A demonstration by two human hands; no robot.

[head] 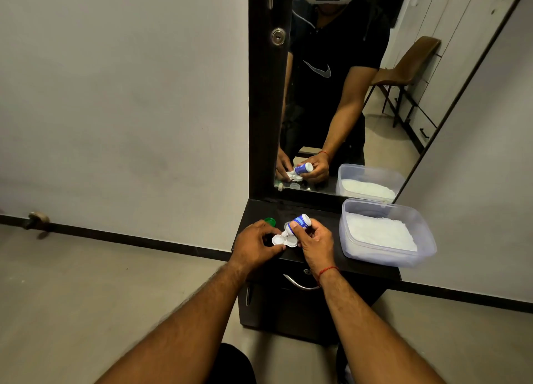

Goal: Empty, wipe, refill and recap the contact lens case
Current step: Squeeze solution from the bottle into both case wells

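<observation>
Refilling is underway: right hand [313, 240] fingers pinch the tilted blue-labelled white solution bottle [300, 223] over the open white plastic lens case [284, 240] that left hand [255, 243] fingers grip, green cap [270, 221] at 11 o'clock awaiting recapping.

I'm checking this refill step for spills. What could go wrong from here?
1. The right hand tilts the solution bottle with its tip right at the lens case; the tip may touch a well or overfill it.
2. The left hand pinches the small case only at its edge, so it could tip.
3. The green cap lies near the dark shelf's back-left corner, behind the left hand; a nudge might knock it off.
</observation>
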